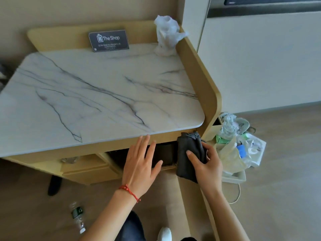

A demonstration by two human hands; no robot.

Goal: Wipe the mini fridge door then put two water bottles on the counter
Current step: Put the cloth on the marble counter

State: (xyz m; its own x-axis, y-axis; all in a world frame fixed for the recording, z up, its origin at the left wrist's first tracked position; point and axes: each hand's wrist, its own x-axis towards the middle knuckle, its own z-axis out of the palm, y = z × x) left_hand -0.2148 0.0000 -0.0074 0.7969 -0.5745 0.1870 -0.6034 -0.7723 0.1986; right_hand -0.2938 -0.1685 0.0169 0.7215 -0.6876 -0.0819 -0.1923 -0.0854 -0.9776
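My right hand [205, 164] grips a folded dark grey cloth [188, 153] just below the front right corner of the marble counter [97, 94]. My left hand [140, 162] is held flat with straight fingers in front of the dark mini fridge [166, 153], which sits in the cabinet opening under the counter and is mostly hidden by both hands. A tan cabinet door [191, 197] stands open, edge-on, below my right hand. One water bottle [78, 217] with a dark green label lies on the floor at the lower left.
A black "The Shop" sign [108, 40] leans at the counter's back. A crumpled white plastic bag [166, 34] sits in the back right corner. A white bin with bags of rubbish [238, 148] stands on the floor to the right. Drawers [86, 168] are left of the fridge.
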